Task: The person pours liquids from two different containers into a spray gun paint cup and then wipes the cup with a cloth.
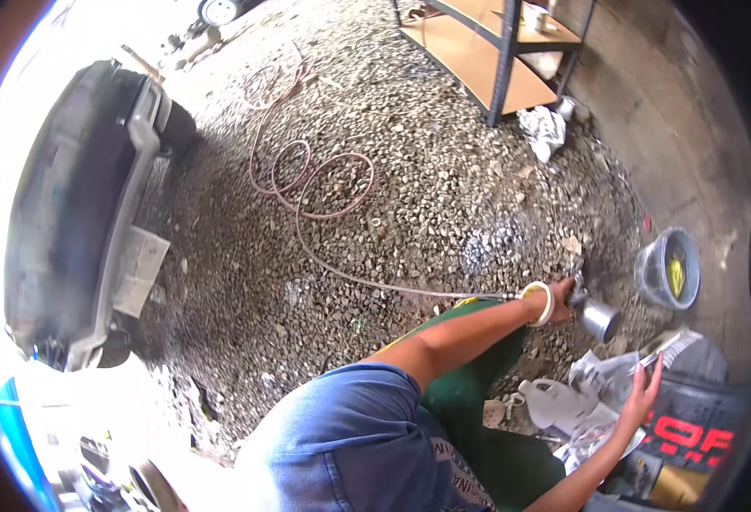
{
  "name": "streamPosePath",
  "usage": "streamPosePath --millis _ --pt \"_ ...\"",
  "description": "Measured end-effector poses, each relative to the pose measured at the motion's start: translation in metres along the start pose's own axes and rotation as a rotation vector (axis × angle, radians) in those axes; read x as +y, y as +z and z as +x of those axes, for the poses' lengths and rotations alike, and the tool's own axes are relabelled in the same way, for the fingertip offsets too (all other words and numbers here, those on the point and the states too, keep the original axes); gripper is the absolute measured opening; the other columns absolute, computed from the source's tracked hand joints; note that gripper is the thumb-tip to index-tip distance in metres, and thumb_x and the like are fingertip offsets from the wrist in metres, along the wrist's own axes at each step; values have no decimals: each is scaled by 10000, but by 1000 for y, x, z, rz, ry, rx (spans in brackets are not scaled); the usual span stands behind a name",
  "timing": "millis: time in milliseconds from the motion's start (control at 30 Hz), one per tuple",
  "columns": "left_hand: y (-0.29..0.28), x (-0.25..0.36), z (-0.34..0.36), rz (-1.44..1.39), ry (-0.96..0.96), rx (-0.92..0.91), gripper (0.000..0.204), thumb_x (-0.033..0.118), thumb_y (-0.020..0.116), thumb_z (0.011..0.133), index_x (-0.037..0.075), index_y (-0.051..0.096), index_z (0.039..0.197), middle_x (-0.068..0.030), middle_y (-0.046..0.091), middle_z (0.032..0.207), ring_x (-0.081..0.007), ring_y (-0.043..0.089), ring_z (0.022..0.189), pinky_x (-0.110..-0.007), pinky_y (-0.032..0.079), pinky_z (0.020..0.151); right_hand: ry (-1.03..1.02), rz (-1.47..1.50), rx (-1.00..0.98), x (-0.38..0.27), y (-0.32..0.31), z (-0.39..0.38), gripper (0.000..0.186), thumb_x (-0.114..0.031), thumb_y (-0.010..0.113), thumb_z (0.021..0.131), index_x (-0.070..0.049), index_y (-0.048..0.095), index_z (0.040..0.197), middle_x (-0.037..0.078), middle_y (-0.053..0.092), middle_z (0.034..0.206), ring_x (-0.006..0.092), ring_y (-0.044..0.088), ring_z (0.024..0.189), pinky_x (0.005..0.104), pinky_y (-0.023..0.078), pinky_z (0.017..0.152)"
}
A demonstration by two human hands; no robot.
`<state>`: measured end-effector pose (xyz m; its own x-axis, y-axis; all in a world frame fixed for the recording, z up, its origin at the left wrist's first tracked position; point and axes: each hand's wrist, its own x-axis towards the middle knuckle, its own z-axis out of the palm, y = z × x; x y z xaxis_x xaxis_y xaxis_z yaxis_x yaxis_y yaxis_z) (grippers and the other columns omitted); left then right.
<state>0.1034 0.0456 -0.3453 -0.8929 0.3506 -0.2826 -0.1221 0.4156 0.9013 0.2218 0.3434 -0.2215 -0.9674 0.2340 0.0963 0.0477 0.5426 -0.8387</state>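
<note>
Blue shirt [333,435] lies closest to the eye, at six o'clock, with green shorts [469,380] beyond it. Left hand [561,300] reaches out between three and four o'clock; its fingers are wrapped round the handle of the spray gun [578,299]. Trigger finger: position cannot be told. Metal cup [600,321] points toward four o'clock; lid and fill level not visible. Hose [427,293] meets the left hand from nine o'clock, trailing back to loose loops at eleven o'clock on the gravel [427,205].

Right hand [637,398] is at four o'clock, fingers up against a pale strip [669,348]; whether they pinch it or only touch it, I cannot tell. White jug [553,403] sits between four and five o'clock; bucket [667,268], with something yellow inside, at three.

Notes on handling, my judgement: keep the grip firm and the wrist steady, since the cup probably makes the gun top-heavy. Leave slack in the hose so that it does not tug the nozzle round. Keep the trigger free while the gun is this low, and keep the cup clear of the bucket rim.
</note>
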Motion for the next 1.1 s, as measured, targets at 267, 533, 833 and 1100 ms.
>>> streamPosePath --millis 267,533,833,1100 --pt "16 14 7 45 -151 6 876 222 745 696 90 376 1480 -238 617 1242 -417 623 1110 -469 508 941 197 212 -49 -11 26 51 560 -280 532 1028 -99 366 1531 94 397 1529 221 446 1319 356 359 1091" --pt "21 13 -7 21 -202 100 869 247 739 729 115 353 1496 -237 618 1241 -408 622 1112 -475 502 944 30 125 -54 -36 42 46 503 -309 481 1044 -109 408 1499 76 453 1471 212 450 1309 364 385 1047" --pt "20 15 -13 59 -97 -17 813 288 744 728 66 417 1439 -228 669 1158 -393 650 1079 -458 523 914 -35 -182 -159 -30 26 27 528 -244 502 1040 -45 381 1515 120 395 1548 215 416 1363 345 328 1112" --pt "20 14 -7 -38 -149 -10 801 291 732 729 41 420 1424 -262 642 1203 -407 651 1070 -467 528 910 -43 -97 -105 -59 31 29 520 -174 562 993 -12 426 1467 161 419 1514 266 399 1388 384 302 1143"
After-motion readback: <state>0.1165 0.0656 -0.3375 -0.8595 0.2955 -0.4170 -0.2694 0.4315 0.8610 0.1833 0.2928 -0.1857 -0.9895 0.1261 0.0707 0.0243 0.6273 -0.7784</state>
